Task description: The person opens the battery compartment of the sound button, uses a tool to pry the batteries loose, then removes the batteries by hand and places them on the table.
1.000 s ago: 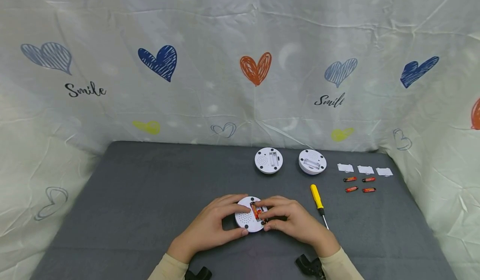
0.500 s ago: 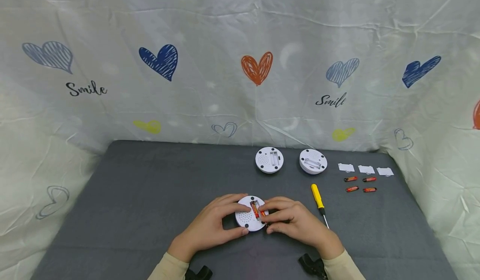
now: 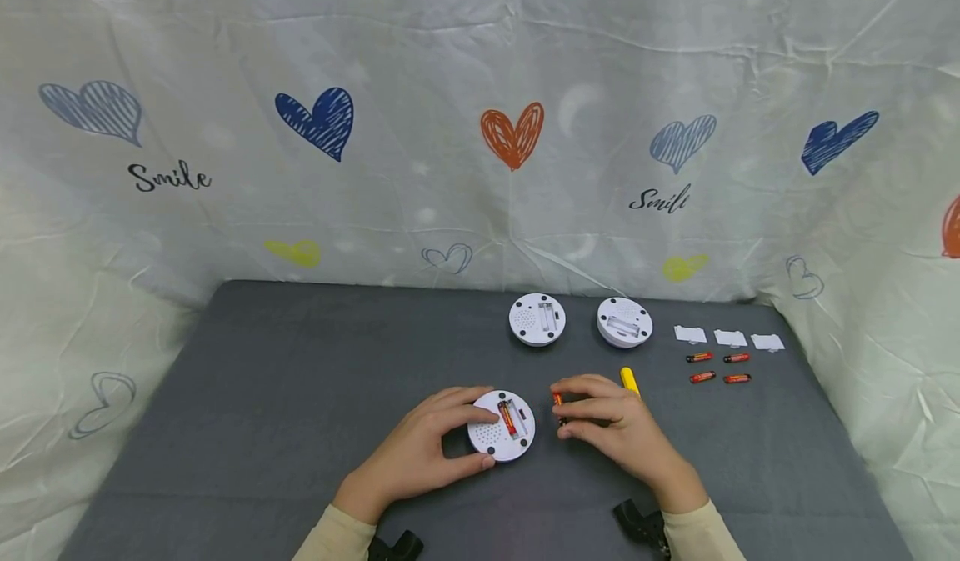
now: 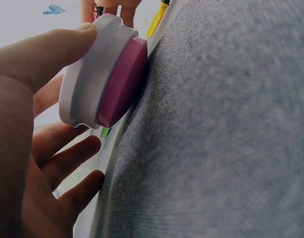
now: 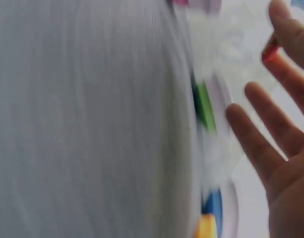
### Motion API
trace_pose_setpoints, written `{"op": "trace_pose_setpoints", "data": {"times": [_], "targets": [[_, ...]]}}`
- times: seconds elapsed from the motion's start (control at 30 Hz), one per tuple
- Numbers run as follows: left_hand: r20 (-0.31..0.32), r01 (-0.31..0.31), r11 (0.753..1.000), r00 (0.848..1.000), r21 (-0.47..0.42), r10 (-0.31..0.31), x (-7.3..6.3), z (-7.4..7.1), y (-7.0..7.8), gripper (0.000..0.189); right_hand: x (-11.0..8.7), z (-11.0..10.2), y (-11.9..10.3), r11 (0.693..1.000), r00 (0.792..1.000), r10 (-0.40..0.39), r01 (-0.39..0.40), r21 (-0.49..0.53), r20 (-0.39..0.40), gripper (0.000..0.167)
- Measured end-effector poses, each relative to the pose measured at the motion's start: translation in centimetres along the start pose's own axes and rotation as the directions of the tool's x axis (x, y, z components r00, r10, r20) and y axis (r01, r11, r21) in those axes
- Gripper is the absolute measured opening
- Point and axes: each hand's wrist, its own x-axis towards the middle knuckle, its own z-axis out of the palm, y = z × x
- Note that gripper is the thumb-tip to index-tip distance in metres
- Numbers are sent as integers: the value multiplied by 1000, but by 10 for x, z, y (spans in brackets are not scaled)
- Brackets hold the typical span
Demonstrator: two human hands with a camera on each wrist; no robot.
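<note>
My left hand (image 3: 427,444) grips the rim of a round white device (image 3: 487,438) lying with its battery side up, thumb at the near edge and fingers over the far side. In the left wrist view its lower part is pink. One red battery (image 3: 507,418) lies in the device's bay, beside a bare slot. To the right, apart from the device, my right hand (image 3: 622,419) pinches another red battery (image 3: 557,399) between thumb and fingers. The right wrist view is blurred but shows that battery's red end (image 5: 271,52); the other fingers are spread.
Two similar white devices (image 3: 537,319) (image 3: 625,322) with open bays stand at the table's back. Several red batteries (image 3: 702,377) and several white covers (image 3: 731,338) lie at the right. A yellow screwdriver handle (image 3: 630,379) shows behind my right hand. A printed cloth (image 3: 405,169) hangs behind.
My right hand has lifted one battery out of the device's bay and moved right with it, now covering most of the screwdriver. My left hand keeps its grip on the device.
</note>
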Motion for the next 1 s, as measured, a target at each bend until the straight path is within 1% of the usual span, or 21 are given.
{"op": "trace_pose_setpoints", "data": {"times": [0.1,0.2,0.3,0.4,0.47,0.6,0.77,0.87,0.93,1.0], "targets": [[-3,-5,1000,1000,0,5,0,0,0,48,-7,-19,5,999,996,-10,7,-44,-84,41],[-3,-5,1000,1000,0,5,0,0,0,48,-16,-42,10,993,987,-9,-11,-117,-164,49],[1,-2,1000,1000,-6,2,0,1,-1,47,-28,-67,14,978,973,44,-88,-191,-225,51],[1,-4,1000,1000,-11,4,0,2,-1,47,-42,-89,16,949,952,109,-185,-254,-286,48],[2,-4,1000,1000,-13,4,1,3,-1,47,-51,-103,18,924,934,139,-242,-297,-330,45],[2,-4,1000,1000,-16,4,1,3,0,47,-67,-126,19,881,899,150,-310,-357,-411,44],[-5,-6,1000,1000,-19,6,1,3,0,47,-84,-151,23,850,840,198,-404,-339,-505,43],[-9,-6,1000,1000,-19,6,0,2,1,47,-93,-162,27,811,805,239,-473,-345,-543,39],[-9,-3,1000,1000,-19,3,0,1,1,47,-98,-168,29,772,781,269,-525,-358,-564,37],[-9,1,1000,1000,-18,-1,0,0,2,47,-101,-172,30,744,749,302,-572,-346,-589,34]]}}
